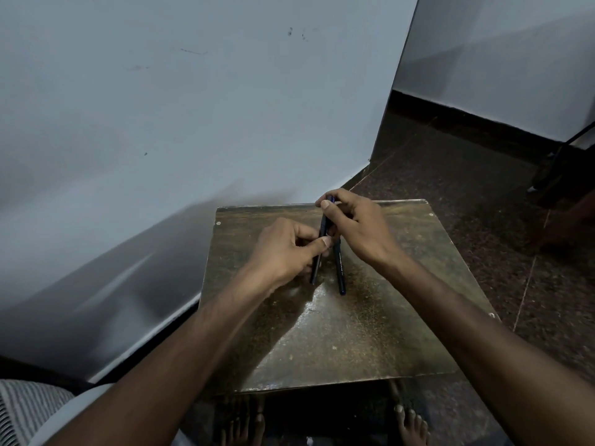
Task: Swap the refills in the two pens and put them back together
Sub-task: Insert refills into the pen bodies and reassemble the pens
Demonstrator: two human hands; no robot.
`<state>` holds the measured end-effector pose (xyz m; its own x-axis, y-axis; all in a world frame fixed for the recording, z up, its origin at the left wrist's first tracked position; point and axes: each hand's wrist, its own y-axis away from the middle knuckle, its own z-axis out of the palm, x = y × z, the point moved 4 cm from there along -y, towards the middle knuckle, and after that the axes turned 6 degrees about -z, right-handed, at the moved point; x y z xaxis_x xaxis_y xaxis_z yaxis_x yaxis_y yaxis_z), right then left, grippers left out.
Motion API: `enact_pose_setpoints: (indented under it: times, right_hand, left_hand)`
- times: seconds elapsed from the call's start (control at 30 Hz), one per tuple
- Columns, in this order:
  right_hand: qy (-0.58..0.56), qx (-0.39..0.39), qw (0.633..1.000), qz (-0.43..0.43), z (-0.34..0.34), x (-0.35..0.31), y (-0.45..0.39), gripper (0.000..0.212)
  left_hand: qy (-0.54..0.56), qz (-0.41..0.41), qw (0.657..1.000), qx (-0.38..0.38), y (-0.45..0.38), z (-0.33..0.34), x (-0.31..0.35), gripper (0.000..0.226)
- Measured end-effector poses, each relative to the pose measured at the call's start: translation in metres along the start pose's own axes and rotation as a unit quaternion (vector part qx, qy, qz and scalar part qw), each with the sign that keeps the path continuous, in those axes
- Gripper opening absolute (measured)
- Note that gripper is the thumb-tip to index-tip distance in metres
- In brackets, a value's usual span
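Note:
Two dark pens are over the small brown table (370, 333). One dark pen (317, 262) is gripped in the middle by my left hand (283, 249), thumb on the barrel, its lower end sticking out below the hand. My right hand (354, 220) pinches that pen's blue top end (330, 199) between thumb and forefinger. The second dark pen (338, 268) lies on the table just right of the first, its upper end hidden under my right hand. Whether either pen is opened cannot be told.
A grey-white wall (193, 107) stands right behind and left of the table. Dark speckled floor (467, 194) lies to the right. My bare feet (409, 426) show under the table's near edge. A striped cloth (22, 410) is at the lower left.

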<state>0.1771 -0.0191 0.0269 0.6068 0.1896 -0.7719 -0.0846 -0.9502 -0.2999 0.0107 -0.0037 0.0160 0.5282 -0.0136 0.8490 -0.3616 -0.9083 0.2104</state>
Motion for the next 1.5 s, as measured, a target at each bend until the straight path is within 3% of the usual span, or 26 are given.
enact_pose_setpoints:
  times: [0.13, 0.23, 0.37, 0.47, 1.27, 1.5]
  right_hand:
    - [-0.009, -0.01, 0.999, 0.031, -0.012, -0.001, -0.001, 0.038]
    - [0.121, 0.028, 0.991, 0.053, -0.026, 0.0, 0.003, 0.026]
    - [0.249, -0.089, 0.96, 0.089, -0.017, 0.006, 0.02, 0.022]
    - [0.256, -0.127, 0.952, 0.113, -0.009, 0.01, 0.025, 0.025]
    - [0.174, -0.155, 0.962, 0.143, 0.003, 0.001, 0.024, 0.019]
    - [0.273, -0.05, 0.95, 0.145, -0.059, 0.013, 0.024, 0.018]
  left_hand:
    - [0.006, -0.02, 1.0, -0.006, -0.006, 0.0, -0.001, 0.014]
    - [-0.042, -0.026, 0.998, 0.023, -0.007, -0.001, -0.007, 0.015]
    - [-0.082, -0.058, 0.995, 0.028, -0.011, 0.001, -0.015, 0.015]
    - [-0.114, -0.065, 0.991, 0.028, -0.013, 0.005, -0.015, 0.02]
    - [-0.096, -0.054, 0.994, 0.021, -0.011, 0.012, -0.01, 0.014]
    - [-0.106, -0.03, 0.993, 0.037, -0.012, 0.004, -0.012, 0.013]
